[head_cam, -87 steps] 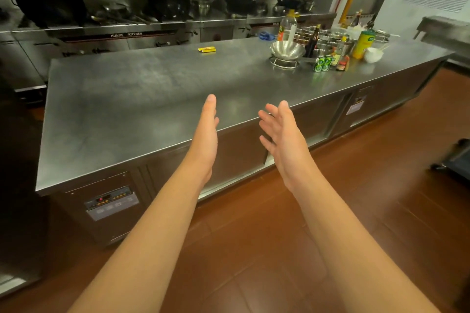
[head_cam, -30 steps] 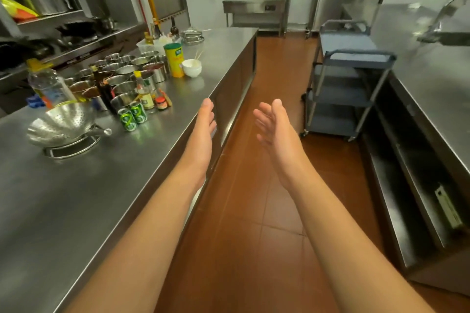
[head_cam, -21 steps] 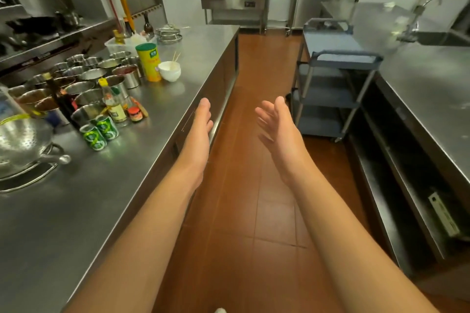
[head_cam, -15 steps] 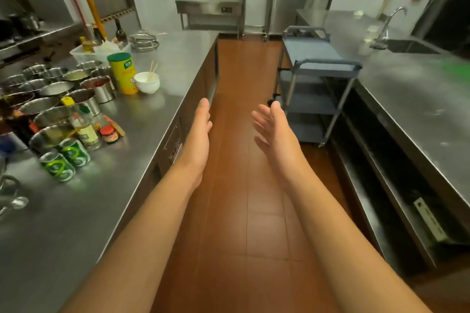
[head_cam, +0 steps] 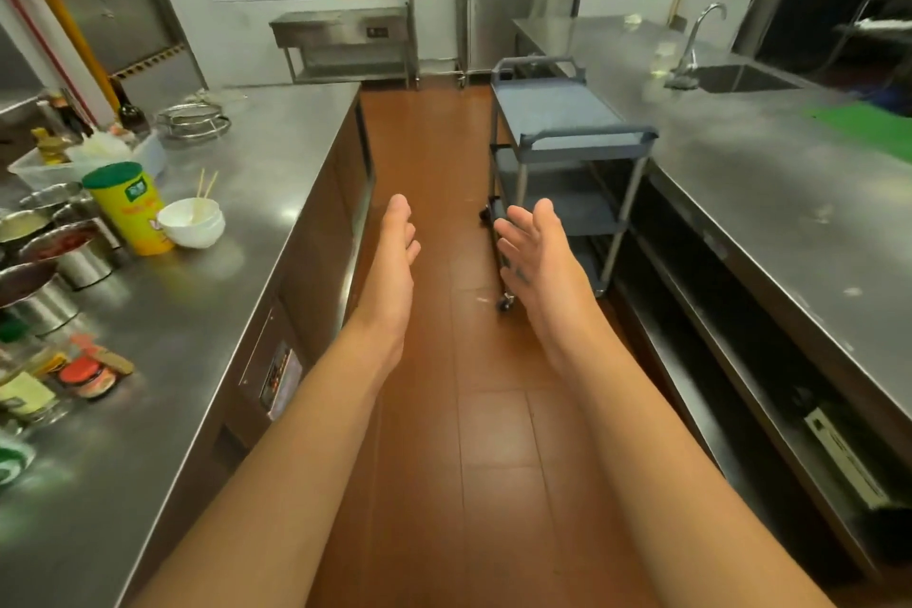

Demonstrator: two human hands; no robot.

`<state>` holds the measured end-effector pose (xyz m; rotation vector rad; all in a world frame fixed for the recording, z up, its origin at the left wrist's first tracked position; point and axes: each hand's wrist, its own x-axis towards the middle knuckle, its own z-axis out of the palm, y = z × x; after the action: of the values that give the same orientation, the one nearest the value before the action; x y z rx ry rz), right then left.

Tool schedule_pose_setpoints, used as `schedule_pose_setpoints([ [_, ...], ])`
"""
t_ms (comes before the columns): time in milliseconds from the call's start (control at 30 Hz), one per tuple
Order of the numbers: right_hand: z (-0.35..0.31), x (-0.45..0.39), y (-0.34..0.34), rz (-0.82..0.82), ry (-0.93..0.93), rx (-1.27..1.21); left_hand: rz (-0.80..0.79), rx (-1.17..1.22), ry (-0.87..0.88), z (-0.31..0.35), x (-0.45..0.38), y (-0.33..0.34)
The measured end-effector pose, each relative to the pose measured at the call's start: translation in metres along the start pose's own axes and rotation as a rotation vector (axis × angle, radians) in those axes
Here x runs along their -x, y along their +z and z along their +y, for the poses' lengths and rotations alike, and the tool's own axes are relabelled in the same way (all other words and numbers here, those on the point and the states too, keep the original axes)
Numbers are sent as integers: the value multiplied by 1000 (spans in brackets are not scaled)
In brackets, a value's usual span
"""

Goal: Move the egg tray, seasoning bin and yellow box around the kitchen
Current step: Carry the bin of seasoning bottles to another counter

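Reaching forward over floor | left hand grip spread, empty | right hand grip spread, empty

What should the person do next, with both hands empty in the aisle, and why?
Probably keep walking forward along the aisle floor. Both the left hand and the right hand are open, held out and holding nothing. No egg tray, seasoning bin or yellow box shows within reach. The way between the left counter and the grey cart looks free.
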<state>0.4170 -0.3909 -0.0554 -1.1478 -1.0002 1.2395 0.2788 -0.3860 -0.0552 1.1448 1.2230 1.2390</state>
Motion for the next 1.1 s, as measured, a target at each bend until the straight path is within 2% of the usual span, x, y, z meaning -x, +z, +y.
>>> schedule_pose_setpoints([
  [233, -39, -88, -44, 28, -36, -15, 5, -23, 62, 28, -83, 62],
  [500, -56, -146, -79, 94, -52, -34, -84, -13, 73, 39, -155, 109],
  [700, -72, -161, -115, 259, -102, -14, -334, 30, 26, 52, -190, 169],
  [800, -82, -157, -144, 396, -127, -9, -449, 23, 32, 55, -197, 206],
  [1100, -99, -106, -224, 662, -188, 30, -729, 46, 90, 56, -165, 303],
])
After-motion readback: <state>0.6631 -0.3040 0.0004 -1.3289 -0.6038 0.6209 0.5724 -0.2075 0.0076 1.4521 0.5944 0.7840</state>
